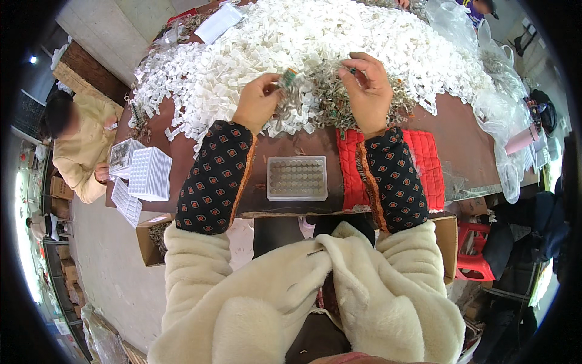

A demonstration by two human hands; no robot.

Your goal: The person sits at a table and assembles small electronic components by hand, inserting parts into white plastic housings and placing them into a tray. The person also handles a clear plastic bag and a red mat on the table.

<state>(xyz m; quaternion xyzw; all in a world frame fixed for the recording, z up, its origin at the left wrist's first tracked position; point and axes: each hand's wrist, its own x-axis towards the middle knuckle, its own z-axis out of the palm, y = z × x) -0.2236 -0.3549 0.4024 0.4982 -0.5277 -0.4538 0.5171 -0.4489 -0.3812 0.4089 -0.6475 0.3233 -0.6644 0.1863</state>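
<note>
Head view is showing us both hands working above the brown table, beyond a clear tray of celled rows that is lying with its long axis running from nine to three o'clock.

From that tray, our left hand is hovering at eleven o'clock, its forearm in a dark patterned sleeve angling toward one o'clock. Its fingers are curling toward two o'clock, and the grip is closing on a bunch of small parts. Motion is blurring the bunch, yet we are seeing its green tip pointing near twelve o'clock and the rest hanging toward six, so its long axis is running roughly along that line.

Our right hand is hanging at one o'clock over a heap of metallic pieces, its fingers bending toward ten o'clock. Thumb and fingers are leaving only a narrow gap, where a tiny dark green bit is showing; whether they are pinching it, we are not managing to tell.

White plastic pieces are spreading at twelve o'clock, and a red quilted cloth is lying at three, partly under our right forearm.
</note>
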